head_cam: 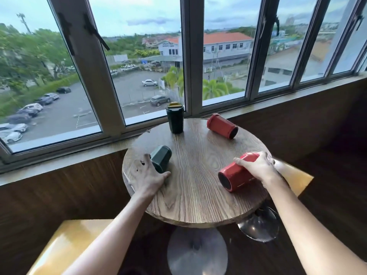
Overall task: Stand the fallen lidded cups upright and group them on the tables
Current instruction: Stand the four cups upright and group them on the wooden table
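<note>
A round wooden table (pixel 195 155) carries several lidded cups. One dark green cup (pixel 175 118) stands upright at the far edge by the window. A red cup (pixel 222 126) lies on its side at the far right. A dark green cup (pixel 161 157) lies fallen at the left, and my left hand (pixel 150 176) wraps around its near end. A second red cup (pixel 237 172) lies on its side at the right with its base toward me; my right hand (pixel 258 165) grips it from above.
A window sill (pixel 59 161) and glass panes run behind the table. A yellow seat (pixel 65 245) sits at the lower left and another (pixel 297 177) behind the right edge. The table's metal base (pixel 196 253) is below, with a second metal base (pixel 258 227) to its right.
</note>
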`<act>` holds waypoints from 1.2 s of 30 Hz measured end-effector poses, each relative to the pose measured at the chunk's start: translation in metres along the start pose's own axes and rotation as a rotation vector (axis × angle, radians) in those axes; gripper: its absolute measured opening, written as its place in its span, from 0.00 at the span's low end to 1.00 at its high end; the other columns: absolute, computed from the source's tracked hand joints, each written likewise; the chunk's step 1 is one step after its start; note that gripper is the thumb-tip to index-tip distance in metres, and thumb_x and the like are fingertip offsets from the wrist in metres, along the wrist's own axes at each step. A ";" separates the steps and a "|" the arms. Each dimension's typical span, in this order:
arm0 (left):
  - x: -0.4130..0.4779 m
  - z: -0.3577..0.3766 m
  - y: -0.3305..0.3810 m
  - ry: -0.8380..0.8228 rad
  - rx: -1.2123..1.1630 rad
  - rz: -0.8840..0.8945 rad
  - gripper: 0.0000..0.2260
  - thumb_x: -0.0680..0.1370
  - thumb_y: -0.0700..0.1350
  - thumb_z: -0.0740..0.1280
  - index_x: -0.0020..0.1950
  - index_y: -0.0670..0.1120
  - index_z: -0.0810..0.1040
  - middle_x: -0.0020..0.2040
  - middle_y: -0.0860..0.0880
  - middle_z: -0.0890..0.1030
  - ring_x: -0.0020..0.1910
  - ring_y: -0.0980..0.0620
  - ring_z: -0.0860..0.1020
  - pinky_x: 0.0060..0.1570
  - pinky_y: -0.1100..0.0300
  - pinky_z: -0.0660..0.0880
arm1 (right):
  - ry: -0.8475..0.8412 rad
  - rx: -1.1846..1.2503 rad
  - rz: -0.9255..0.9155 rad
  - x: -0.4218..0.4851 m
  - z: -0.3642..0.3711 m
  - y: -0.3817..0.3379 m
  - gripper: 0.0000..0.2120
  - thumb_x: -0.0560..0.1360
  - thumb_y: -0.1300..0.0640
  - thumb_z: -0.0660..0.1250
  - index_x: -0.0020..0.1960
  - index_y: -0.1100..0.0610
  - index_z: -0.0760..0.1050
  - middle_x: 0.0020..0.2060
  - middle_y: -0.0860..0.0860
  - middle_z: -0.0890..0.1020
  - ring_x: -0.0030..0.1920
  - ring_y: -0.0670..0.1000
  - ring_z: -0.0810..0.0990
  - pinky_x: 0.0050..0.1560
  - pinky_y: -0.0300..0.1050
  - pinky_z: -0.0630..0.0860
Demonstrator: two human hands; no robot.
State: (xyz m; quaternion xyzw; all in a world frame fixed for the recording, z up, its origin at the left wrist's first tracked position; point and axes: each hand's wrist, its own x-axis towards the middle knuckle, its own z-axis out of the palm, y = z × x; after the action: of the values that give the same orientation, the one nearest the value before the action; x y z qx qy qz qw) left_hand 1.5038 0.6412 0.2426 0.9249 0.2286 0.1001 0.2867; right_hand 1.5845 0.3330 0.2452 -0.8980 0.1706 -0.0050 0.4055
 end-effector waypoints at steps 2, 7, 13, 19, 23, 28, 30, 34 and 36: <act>-0.005 0.004 -0.005 0.041 -0.059 0.016 0.32 0.70 0.53 0.75 0.66 0.50 0.61 0.63 0.38 0.66 0.66 0.33 0.66 0.61 0.38 0.68 | 0.044 0.065 -0.031 -0.005 0.003 0.001 0.45 0.61 0.36 0.77 0.70 0.54 0.65 0.67 0.60 0.68 0.68 0.64 0.67 0.67 0.58 0.68; 0.004 -0.004 0.000 0.044 -0.049 0.086 0.32 0.66 0.53 0.76 0.64 0.53 0.63 0.56 0.42 0.69 0.59 0.38 0.70 0.51 0.48 0.69 | 0.222 0.195 -0.343 -0.029 0.015 -0.009 0.38 0.59 0.46 0.82 0.64 0.51 0.69 0.61 0.59 0.68 0.62 0.63 0.71 0.62 0.55 0.72; 0.030 -0.019 0.033 -0.016 0.107 0.200 0.38 0.63 0.57 0.76 0.67 0.53 0.62 0.59 0.42 0.71 0.59 0.40 0.72 0.56 0.44 0.75 | 0.261 0.171 -0.728 -0.039 0.043 -0.023 0.38 0.57 0.54 0.83 0.63 0.53 0.71 0.63 0.57 0.64 0.64 0.60 0.71 0.59 0.56 0.79; 0.044 -0.013 0.066 -0.024 0.133 0.255 0.37 0.63 0.57 0.75 0.65 0.47 0.63 0.62 0.44 0.69 0.58 0.40 0.70 0.44 0.51 0.71 | 0.192 0.122 -0.899 -0.039 0.069 -0.031 0.34 0.62 0.54 0.81 0.61 0.47 0.67 0.70 0.59 0.60 0.72 0.60 0.63 0.64 0.53 0.70; 0.055 -0.014 0.083 -0.019 0.164 0.303 0.37 0.65 0.58 0.75 0.67 0.45 0.67 0.64 0.43 0.65 0.60 0.40 0.68 0.52 0.48 0.73 | 0.201 0.161 -0.903 -0.038 0.069 -0.028 0.29 0.68 0.52 0.77 0.63 0.48 0.67 0.73 0.58 0.59 0.73 0.53 0.59 0.63 0.49 0.69; 0.064 -0.006 0.096 -0.020 0.216 0.326 0.44 0.66 0.62 0.74 0.76 0.48 0.60 0.68 0.43 0.66 0.64 0.37 0.67 0.60 0.45 0.71 | 0.146 0.190 -0.834 -0.038 0.065 -0.021 0.35 0.69 0.50 0.76 0.70 0.49 0.62 0.69 0.55 0.63 0.68 0.43 0.62 0.61 0.47 0.74; 0.066 0.000 0.096 0.031 0.164 0.337 0.42 0.66 0.62 0.75 0.73 0.48 0.61 0.67 0.43 0.69 0.64 0.37 0.69 0.60 0.45 0.71 | 0.129 0.220 -0.794 -0.040 0.065 -0.021 0.40 0.68 0.49 0.77 0.72 0.53 0.60 0.67 0.54 0.67 0.65 0.47 0.68 0.59 0.47 0.76; 0.069 0.012 0.091 0.083 0.068 0.345 0.36 0.67 0.61 0.75 0.68 0.49 0.66 0.66 0.43 0.69 0.63 0.38 0.69 0.60 0.46 0.70 | 0.036 0.386 -0.672 -0.042 0.062 -0.021 0.50 0.64 0.53 0.79 0.76 0.56 0.52 0.64 0.47 0.69 0.59 0.47 0.75 0.54 0.41 0.76; 0.075 0.015 0.087 0.042 0.032 0.332 0.36 0.67 0.60 0.76 0.70 0.50 0.66 0.69 0.44 0.66 0.65 0.39 0.69 0.61 0.45 0.71 | -0.022 0.386 -0.634 -0.040 0.064 -0.016 0.49 0.64 0.51 0.79 0.75 0.54 0.54 0.62 0.47 0.72 0.56 0.47 0.78 0.50 0.38 0.77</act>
State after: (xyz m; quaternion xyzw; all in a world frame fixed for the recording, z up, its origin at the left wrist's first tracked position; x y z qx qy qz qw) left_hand 1.6065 0.6062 0.2843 0.9521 0.0803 0.1620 0.2468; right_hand 1.5614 0.4022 0.2192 -0.8131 -0.1246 -0.1531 0.5476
